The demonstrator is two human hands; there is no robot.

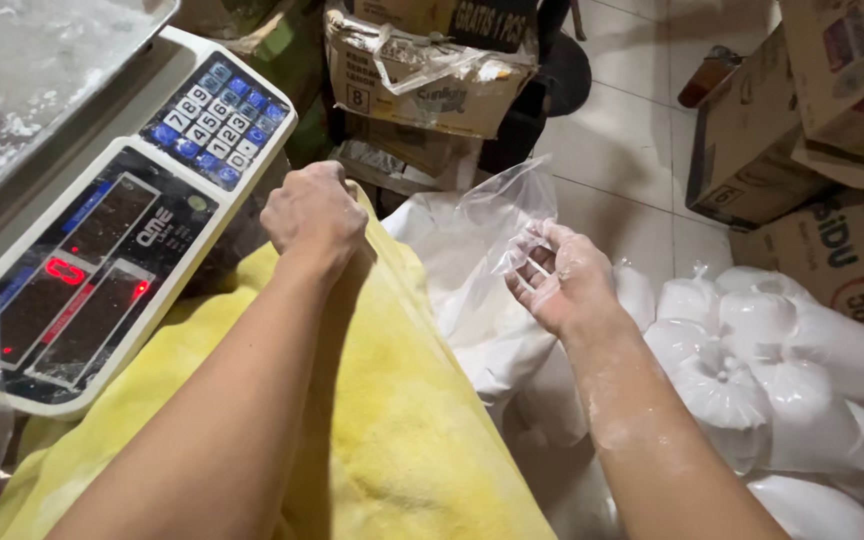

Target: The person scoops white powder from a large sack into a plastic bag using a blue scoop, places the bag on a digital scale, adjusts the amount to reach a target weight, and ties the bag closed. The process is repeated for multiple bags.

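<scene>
My left hand [314, 215] is closed in a fist on the far edge of a yellow cloth [402, 420] that covers my lap. My right hand [557, 280], dusted with white powder, grips the rim of an empty clear plastic bag [497, 215] and holds it up above a large open sack of white powder [482, 340]. The bag's mouth faces away from me. What the left fist holds besides the cloth is hidden.
A digital weighing scale [102, 250] with keypad and red display stands at my left, its steel pan [22, 80] dusted white. Several tied bags of white powder [752, 370] lie at the right. Cardboard boxes [752, 130] stand on the tiled floor beyond.
</scene>
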